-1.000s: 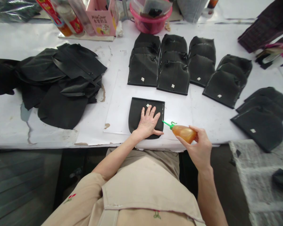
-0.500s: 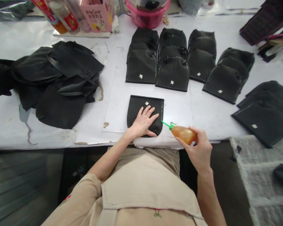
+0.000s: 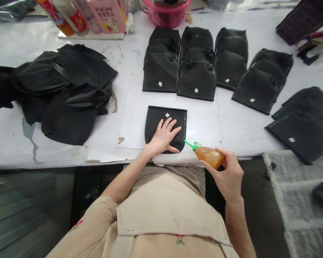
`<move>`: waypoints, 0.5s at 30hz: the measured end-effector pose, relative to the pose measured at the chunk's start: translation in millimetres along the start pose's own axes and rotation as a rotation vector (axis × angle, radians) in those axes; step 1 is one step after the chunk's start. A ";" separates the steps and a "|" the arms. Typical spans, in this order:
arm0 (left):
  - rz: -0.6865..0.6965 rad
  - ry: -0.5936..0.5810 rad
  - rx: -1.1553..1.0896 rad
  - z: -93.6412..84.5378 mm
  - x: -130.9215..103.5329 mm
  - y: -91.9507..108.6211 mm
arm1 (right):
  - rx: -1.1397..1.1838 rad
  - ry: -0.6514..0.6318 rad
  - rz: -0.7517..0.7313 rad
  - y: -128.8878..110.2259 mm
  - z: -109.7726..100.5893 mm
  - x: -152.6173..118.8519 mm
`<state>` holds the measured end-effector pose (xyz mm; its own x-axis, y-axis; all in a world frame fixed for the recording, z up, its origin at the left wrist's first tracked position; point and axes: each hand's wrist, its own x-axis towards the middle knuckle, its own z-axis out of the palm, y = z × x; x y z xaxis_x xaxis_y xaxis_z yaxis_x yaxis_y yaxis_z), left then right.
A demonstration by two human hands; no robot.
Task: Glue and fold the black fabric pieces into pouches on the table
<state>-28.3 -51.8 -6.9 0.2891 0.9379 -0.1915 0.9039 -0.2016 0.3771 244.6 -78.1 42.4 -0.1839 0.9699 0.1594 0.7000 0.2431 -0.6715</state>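
Observation:
A black piece with a rounded lower end (image 3: 154, 123) lies on white paper at the table's front edge, a small pale sticker near its straight top. My left hand (image 3: 164, 137) rests flat on it, fingers spread. In my right hand (image 3: 227, 172) is a squeeze bottle of amber liquid (image 3: 208, 156), held between thumb and fingers. Its green nozzle (image 3: 190, 144) points left, the tip at the piece's right edge. A thin shiny line runs along that edge above the tip.
Overlapping black pieces (image 3: 196, 79) stand in several groups behind and to the right. A loose black pile (image 3: 70, 96) lies left. Bottles, a pink box (image 3: 107, 16) and a pink basin (image 3: 167, 14) are at the back.
The nozzle tip has moved slightly down along the piece's right edge, with my right hand and the bottle. My left hand stays spread on the piece. The whole view has shifted a little.

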 end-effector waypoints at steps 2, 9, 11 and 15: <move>0.002 0.006 -0.006 -0.2 -0.1 0.1 | 0.002 0.001 0.009 0.3 -0.6 -4.1; -0.004 0.001 0.001 -1.1 0.3 1.0 | 0.027 -0.007 0.050 -0.3 -2.7 -16.0; -0.008 -0.005 0.003 -2.3 0.3 1.6 | 0.040 -0.006 0.054 -1.0 -2.9 -18.5; -0.009 -0.009 0.003 -3.2 0.1 2.0 | 0.072 -0.018 0.068 -1.3 -2.3 -23.5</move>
<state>-27.4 -51.1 -3.3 0.2837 0.9372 -0.2028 0.9073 -0.1939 0.3730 249.6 -101.2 41.2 -0.1506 0.9836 0.0997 0.6603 0.1751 -0.7303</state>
